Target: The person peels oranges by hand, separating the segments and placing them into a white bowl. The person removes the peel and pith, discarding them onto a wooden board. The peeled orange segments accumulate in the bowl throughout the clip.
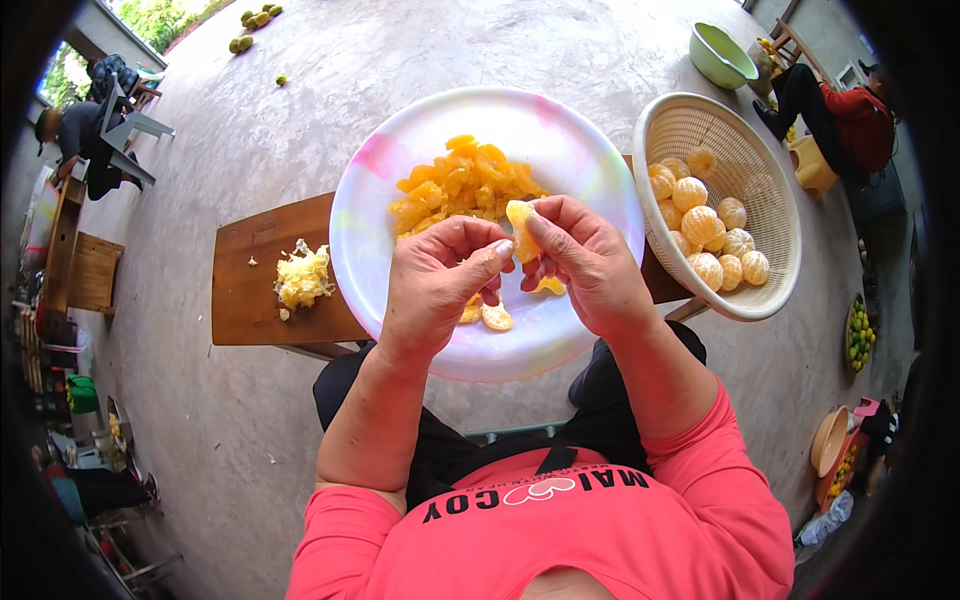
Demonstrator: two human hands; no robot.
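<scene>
Between the thumb and fingers of my right hand is a peeled mandarin segment, held upright above a large plastic basin. My left hand is close against the segment's left side, thumb and forefinger pinched together. Whether those fingertips grip its skin is too fine to tell. Behind my hands, a heap of orange segments lies in the basin. Nearer to me rest a cut-looking mandarin piece and a loose segment, both partly below my hands.
The basin rests on a wooden bench, where a pile of pale peelings lies on the left. At right, a cream colander holds several peeled mandarins. A green tub and a seated person in red are beyond.
</scene>
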